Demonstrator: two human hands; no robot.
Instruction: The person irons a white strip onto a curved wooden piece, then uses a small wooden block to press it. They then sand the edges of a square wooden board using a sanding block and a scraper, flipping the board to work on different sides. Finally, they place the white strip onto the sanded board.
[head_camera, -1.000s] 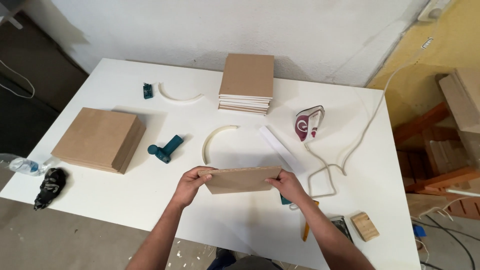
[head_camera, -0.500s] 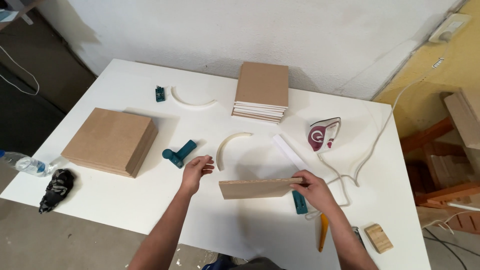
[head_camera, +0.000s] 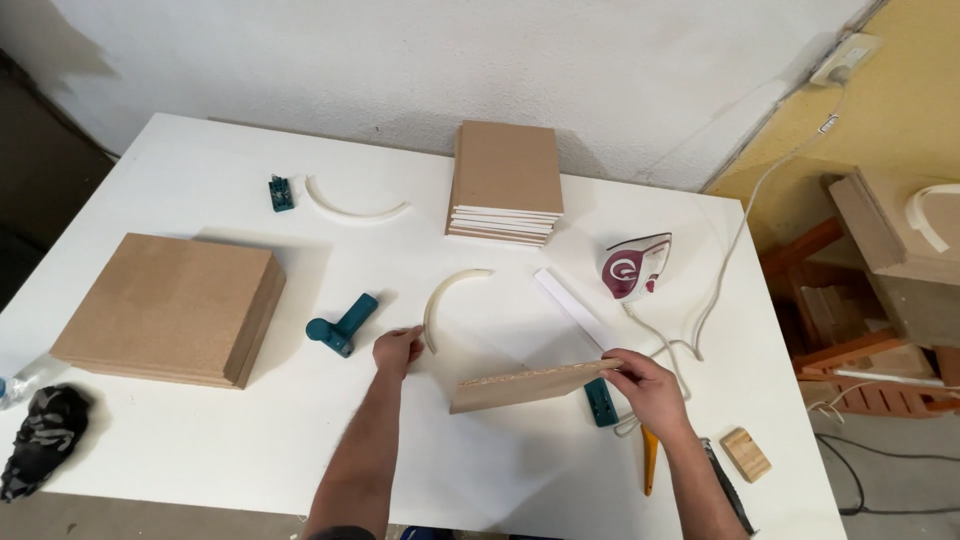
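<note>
1. White worktable carries everything within arm's reach.
2. Stack of brown boards lies at the left, a second stack at the back.
3. Single board is tilted on edge, its right end pinched by the right hand.
4. Left hand, fingers loosely curled, touches the curved white edging strip, holding nothing.

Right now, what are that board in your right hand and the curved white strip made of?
Board: seemingly chipboard with a matte brown face; its edge looks speckled and raw. Strip: probably plastic edge banding, smooth off-white, holding a thin curl.
</note>
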